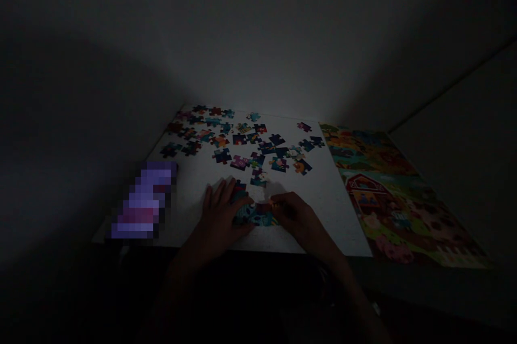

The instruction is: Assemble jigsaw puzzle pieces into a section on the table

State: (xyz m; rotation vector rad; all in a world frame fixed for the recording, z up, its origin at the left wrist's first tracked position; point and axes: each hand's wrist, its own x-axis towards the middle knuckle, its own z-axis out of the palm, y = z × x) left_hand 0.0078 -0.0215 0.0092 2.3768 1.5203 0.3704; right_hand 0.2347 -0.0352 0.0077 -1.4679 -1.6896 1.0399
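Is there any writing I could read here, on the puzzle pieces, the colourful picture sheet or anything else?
No readable text anywhere.
Loose puzzle pieces: colours only, too dark and small to show any lettering.
Farm picture sheet: a red barn and animals, no legible words.
Joined pieces between the left hand and right hand: no writing visible.
Purple thing at the white table edge: blurred out, unreadable.

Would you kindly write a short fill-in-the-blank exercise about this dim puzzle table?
1. The loose puzzle pieces lie scattered on a ____ board.
2. The picture sheet with the red barn lies to the ____ of the board.
3. The left hand and right hand rest on a small joined ____ of pieces.

Missing words: white; right; cluster
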